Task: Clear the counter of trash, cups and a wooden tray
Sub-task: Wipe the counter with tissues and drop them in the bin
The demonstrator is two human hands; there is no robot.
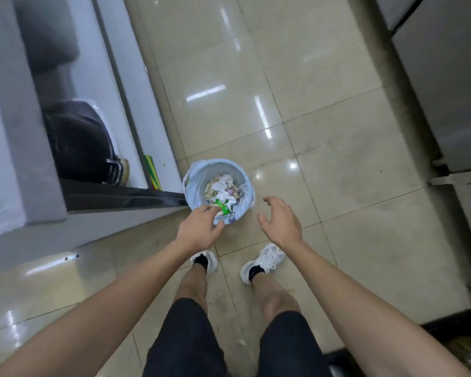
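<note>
A small round waste bin (195, 176) lined with a pale blue bag stands on the tiled floor in front of my feet. Inside it lies crumpled white paper (223, 183) and a green wrapper (224, 208). My left hand (199, 229) hovers over the bin's near rim, fingers loosely spread above the green wrapper, holding nothing that I can see. To the right of the bin, my right hand (282, 221) is open with its fingers apart and empty. The counter, cups and wooden tray are out of view.
A grey shelf unit (25, 186) runs along the left, with a black bag (79, 142) on its lower shelf and a green-yellow item (152, 171) beside it. Grey cabinets (446, 91) line the right. A dark object (457, 346) sits at bottom right.
</note>
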